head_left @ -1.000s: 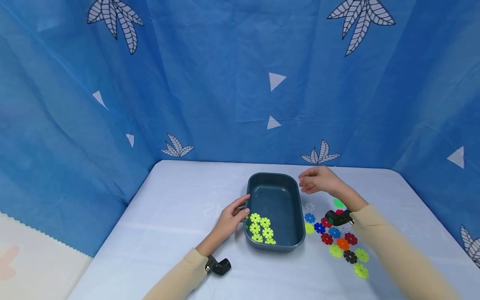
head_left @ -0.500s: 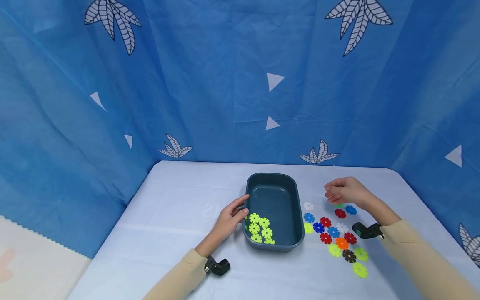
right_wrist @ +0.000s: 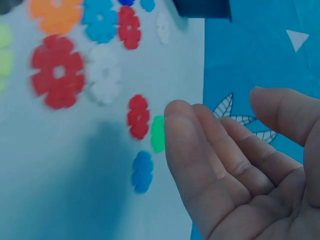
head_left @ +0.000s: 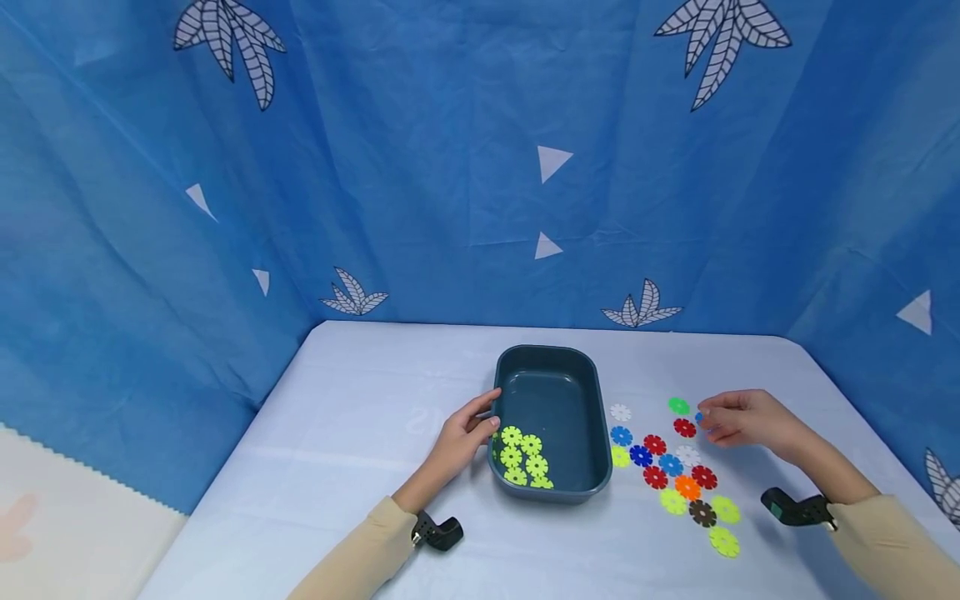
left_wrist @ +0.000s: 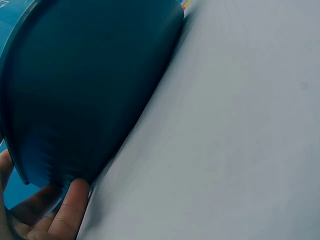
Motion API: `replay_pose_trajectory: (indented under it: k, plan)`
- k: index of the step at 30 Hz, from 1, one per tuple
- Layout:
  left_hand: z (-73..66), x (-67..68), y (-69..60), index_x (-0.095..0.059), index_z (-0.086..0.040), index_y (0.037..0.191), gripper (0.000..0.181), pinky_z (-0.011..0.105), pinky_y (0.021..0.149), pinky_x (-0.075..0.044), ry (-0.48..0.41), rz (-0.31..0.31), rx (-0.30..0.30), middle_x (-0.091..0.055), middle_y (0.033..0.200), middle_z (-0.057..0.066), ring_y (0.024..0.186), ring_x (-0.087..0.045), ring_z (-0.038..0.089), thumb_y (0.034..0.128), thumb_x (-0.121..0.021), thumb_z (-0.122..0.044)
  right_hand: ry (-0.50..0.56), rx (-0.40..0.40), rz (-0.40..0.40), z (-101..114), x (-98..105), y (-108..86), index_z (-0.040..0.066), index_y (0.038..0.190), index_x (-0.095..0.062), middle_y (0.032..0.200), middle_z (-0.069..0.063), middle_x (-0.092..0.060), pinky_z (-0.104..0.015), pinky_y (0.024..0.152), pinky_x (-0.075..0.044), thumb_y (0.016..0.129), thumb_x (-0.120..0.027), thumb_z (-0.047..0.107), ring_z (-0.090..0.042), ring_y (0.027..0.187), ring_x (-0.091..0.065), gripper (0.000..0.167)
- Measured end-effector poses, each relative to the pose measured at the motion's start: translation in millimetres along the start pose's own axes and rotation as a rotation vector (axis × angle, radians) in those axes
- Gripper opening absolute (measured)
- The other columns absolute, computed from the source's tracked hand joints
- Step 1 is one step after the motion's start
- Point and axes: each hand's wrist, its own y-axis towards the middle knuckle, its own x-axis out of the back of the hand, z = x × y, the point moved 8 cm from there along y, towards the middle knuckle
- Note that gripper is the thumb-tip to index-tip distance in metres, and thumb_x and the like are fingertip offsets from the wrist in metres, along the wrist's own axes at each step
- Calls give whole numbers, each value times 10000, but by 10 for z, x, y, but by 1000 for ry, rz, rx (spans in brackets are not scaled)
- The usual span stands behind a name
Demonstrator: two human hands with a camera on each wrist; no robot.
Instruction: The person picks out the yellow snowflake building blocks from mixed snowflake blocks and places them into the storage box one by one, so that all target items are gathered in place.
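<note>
A dark blue-grey plastic tray (head_left: 551, 400) stands on the white table with several yellow-green notched discs (head_left: 511, 456) in its near left part. My left hand (head_left: 459, 435) holds the tray's left side; in the left wrist view its fingers (left_wrist: 72, 207) press the outer wall near the rim. My right hand (head_left: 753, 419) hovers at the right, over a blue notched disc (right_wrist: 142, 171) that it partly covers in the head view. Its thumb stands apart from the fingers, and nothing lies between them. A green disc (head_left: 678, 406) and a red disc (head_left: 684, 427) lie just left of it.
Several more notched discs lie right of the tray: an orange disc (head_left: 687, 487), a brown disc (head_left: 702, 513), a white disc (head_left: 620, 412), and red, blue and yellow-green ones. A blue patterned curtain (head_left: 465, 167) hangs behind the table (head_left: 375, 383).
My right hand has moved from beside the tray's far right corner rightward and nearer, to the blue disc at the right. My left hand and the tray have kept their places.
</note>
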Motion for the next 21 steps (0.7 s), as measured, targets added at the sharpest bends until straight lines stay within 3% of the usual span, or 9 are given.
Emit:
replay_pose_trajectory:
  k: [15,21]
  plan:
    - [20,4,8,-494,-178,1521,488,270,865,-605,3,-1,10,-521,1503,210,1233,-644,361,1041,-580,-202,-37,-153,-42,-615,-95,-404,-174,1307,-548,1073,-164,-757,-299,722,-636,977,-686,315,-180,819,-697,605]
    - [9,-2,8,-480,-165,1530,489,297,876,-614,7,4,11,-512,1510,214,1243,-639,362,1049,-565,-198,-37,-187,-43,-733,-212,-512,-174,1289,-559,1033,-128,-756,-297,713,-632,928,-748,298,-176,802,-673,623]
